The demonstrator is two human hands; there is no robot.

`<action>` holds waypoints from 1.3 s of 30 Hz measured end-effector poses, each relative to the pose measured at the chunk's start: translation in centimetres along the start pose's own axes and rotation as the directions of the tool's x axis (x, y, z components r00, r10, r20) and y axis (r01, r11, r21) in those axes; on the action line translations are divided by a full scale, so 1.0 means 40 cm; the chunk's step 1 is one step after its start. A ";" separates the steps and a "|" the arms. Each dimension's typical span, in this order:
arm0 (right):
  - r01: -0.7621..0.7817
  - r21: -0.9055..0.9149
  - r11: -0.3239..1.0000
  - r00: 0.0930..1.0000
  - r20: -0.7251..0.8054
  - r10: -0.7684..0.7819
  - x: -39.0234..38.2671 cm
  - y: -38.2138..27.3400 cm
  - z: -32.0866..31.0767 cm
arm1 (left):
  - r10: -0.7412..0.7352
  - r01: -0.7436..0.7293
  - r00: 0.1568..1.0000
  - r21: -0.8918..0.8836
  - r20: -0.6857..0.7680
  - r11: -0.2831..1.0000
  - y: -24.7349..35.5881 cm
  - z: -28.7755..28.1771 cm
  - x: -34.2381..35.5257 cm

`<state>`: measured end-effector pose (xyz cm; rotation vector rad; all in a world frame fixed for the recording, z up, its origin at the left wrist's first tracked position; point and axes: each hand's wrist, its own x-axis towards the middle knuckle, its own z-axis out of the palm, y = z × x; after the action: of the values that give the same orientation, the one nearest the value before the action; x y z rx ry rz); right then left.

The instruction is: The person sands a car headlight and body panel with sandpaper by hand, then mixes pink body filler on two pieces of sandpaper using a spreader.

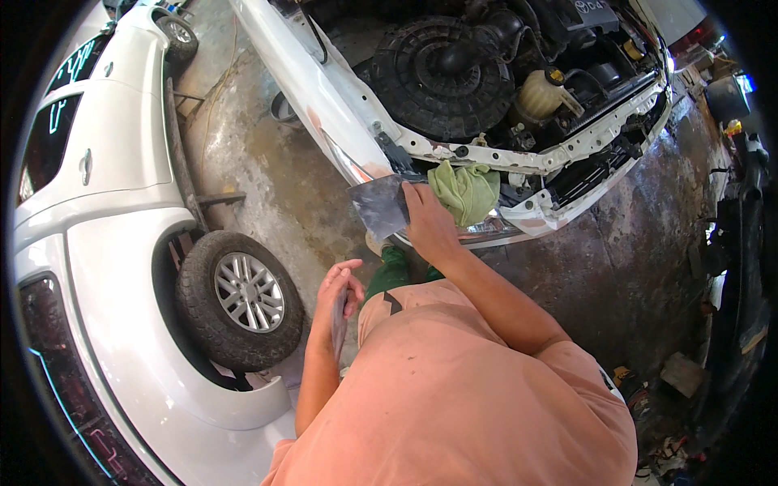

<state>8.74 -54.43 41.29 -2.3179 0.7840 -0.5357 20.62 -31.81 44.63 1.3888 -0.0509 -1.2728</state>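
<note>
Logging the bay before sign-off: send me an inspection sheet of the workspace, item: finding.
Surface: concrete floor, stained and patchy; front of white car with its engine bay exposed.
Job's things: dark grey sheet at the car's front corner; contact with the bodywork unclear.
Clutter: green cloth draped over the car's front edge; brownish block on the floor at right; other loose items there too small to tell.
Hands: right hand grips the sheet; left hand has a greyish flat thing along its palm, grip unclear.
Cables: thin line across the floor, cable or hose unclear.
Surroundings: second white vehicle at left, its silver-rimmed wheel exposed.
</note>
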 end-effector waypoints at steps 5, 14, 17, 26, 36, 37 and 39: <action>-0.048 0.027 0.998 0.999 0.026 0.048 -0.045 0.013 0.017 | 0.009 -0.009 1.000 -0.002 0.010 1.000 -0.001 -0.008 0.005; -0.165 0.313 0.935 0.962 -0.158 0.222 0.028 0.001 -0.035 | 0.018 -0.018 1.000 0.050 -0.003 0.999 0.029 0.024 -0.006; -0.208 0.273 0.939 0.953 -0.159 0.257 0.012 0.056 -0.055 | 0.030 -0.030 1.000 0.058 0.006 0.998 0.028 0.032 -0.011; -0.123 0.131 0.984 0.988 0.111 0.109 -0.066 0.040 0.006 | 0.006 -0.009 0.999 0.090 0.035 0.996 0.041 0.086 0.000; 0.047 0.133 0.990 0.989 -0.148 -0.027 0.064 0.057 0.004 | -0.023 0.021 1.000 0.114 0.014 0.993 0.028 0.085 0.003; -0.222 0.374 0.900 0.968 -0.028 0.250 0.091 0.041 -0.015 | -0.026 0.026 1.000 0.089 0.005 0.996 0.032 0.089 0.002; -0.671 0.633 0.386 0.699 0.366 0.615 0.128 0.015 -0.063 | -0.032 0.032 0.999 0.039 -0.006 0.999 0.042 0.099 0.001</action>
<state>10.93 -59.21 43.60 -1.1124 1.1038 -0.3006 18.99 -35.02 46.97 1.4317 -0.0505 -1.3013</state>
